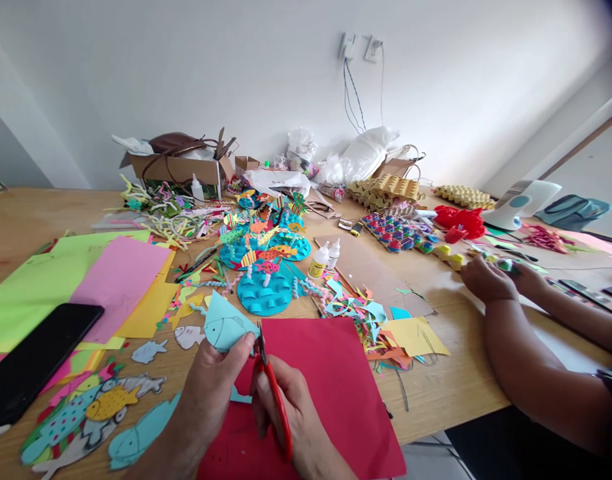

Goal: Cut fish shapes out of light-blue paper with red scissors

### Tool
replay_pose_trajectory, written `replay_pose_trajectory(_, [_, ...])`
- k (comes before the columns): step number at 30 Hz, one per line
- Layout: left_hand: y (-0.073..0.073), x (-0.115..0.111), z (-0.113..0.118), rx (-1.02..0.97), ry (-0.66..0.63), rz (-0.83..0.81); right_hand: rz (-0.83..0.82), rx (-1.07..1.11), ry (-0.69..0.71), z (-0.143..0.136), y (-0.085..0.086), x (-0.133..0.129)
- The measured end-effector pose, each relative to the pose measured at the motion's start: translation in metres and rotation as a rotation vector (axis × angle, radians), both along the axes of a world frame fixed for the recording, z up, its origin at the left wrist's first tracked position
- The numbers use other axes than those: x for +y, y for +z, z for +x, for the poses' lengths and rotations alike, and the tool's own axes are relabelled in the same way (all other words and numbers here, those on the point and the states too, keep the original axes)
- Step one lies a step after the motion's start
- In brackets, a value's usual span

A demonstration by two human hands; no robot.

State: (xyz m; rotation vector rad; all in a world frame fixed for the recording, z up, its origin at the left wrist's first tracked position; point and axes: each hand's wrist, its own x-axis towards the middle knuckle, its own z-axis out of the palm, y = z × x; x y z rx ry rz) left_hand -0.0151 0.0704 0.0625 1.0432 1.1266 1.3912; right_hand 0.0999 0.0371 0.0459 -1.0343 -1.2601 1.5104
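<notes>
A piece of light blue paper (225, 327) with a fish drawn on it is pinched between the thumb and fingers of my left hand (211, 380). My right hand (291, 407) is closed round the red handles of the scissors (279, 407). Their blades point up and away, at the right edge of the blue paper near my left thumb. Beneath both hands lies a red sheet (331, 380). Cut-out paper fish, such as a yellow one (110, 402) and a small blue one (149, 351), lie to the left.
A black phone (41, 360) rests on coloured sheets at the left. Glue bottles (319, 261) stand behind the red sheet, beside blue bases with paper fish (265, 292). Paper scraps (371, 323) lie right of it. Another person's hands (491, 280) work at the right.
</notes>
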Motion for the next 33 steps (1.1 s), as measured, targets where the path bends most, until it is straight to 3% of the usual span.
replay_pose_trajectory(13, [-0.007, -0.002, -0.002, -0.051, -0.055, 0.049, 0.016, 0.016, 0.015, 0.004, -0.002, -0.001])
replay_pose_trajectory(33, [0.013, 0.001, -0.019, 0.018, -0.294, -0.085, -0.062, -0.111, 0.12, 0.017, 0.007, -0.003])
